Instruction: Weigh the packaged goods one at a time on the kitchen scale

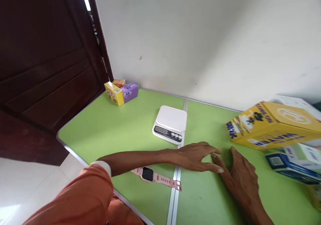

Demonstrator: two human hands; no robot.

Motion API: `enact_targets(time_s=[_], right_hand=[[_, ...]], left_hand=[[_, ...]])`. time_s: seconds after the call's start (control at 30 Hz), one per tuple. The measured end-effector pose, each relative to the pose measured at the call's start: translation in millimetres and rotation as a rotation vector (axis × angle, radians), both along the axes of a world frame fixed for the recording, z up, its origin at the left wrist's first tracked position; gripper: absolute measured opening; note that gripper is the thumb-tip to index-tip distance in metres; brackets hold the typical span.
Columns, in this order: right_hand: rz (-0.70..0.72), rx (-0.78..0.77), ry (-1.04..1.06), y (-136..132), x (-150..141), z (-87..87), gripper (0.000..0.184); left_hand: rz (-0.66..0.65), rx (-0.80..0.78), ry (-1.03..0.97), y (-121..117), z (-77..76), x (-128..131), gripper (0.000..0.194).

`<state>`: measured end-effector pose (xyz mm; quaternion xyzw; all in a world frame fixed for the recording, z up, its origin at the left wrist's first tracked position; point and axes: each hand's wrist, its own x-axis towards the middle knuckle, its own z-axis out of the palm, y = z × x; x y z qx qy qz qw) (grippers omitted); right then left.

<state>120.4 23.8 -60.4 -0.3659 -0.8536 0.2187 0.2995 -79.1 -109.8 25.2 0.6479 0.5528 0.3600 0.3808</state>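
Observation:
My left hand (194,156) reaches across the table with its thumb and fingers apart and nothing in it. Its fingertips meet or overlap the thumb of my right hand (242,175), which is low over the green tabletop, thumb and fingers spread, holding nothing. Just beyond my left hand stands a white digital kitchen scale (172,118) with a bare platform and a dark, unlit-looking display. A smartwatch (147,174) with a pink strap lies stretched out nearer to me, partly hidden under my left forearm.
Several small boxes, among them a yellow box (114,93) and a purple pack (129,92), stand at the far left corner. On the right lie a large yellow carton (276,124) and a blue-and-white box (291,166). A metal seam (173,205) crosses the green table (120,124); a wall backs it.

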Motion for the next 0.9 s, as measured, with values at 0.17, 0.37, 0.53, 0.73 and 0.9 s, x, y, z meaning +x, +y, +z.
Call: enact_targets(time_s=[0.17, 0.37, 0.53, 0.73, 0.9], right_hand=[[-0.069, -0.349, -0.053, -70, 5, 39.1, 0.066], [0.342, -0.353, 0.114, -135, -74, 98.1, 0.039], [0.752, -0.381, 0.145, -184, -197, 110.0, 0.043], [0.645, -0.257, 0.334, -197, -306, 82.9, 0.073], [0.476, -0.271, 0.373, -168, -364, 70.7, 0.103]], left_hand=[[0.33, 0.02, -0.154, -120, 9.3, -48, 0.041], [0.863, 0.222, -0.087, -218, 29.0, -109, 0.037], [1.273, 0.409, -0.016, -247, 34.0, -168, 0.038], [1.365, 0.467, 0.097, -235, 20.5, -231, 0.051], [1.248, 0.453, 0.219, -207, 17.2, -262, 0.077]])
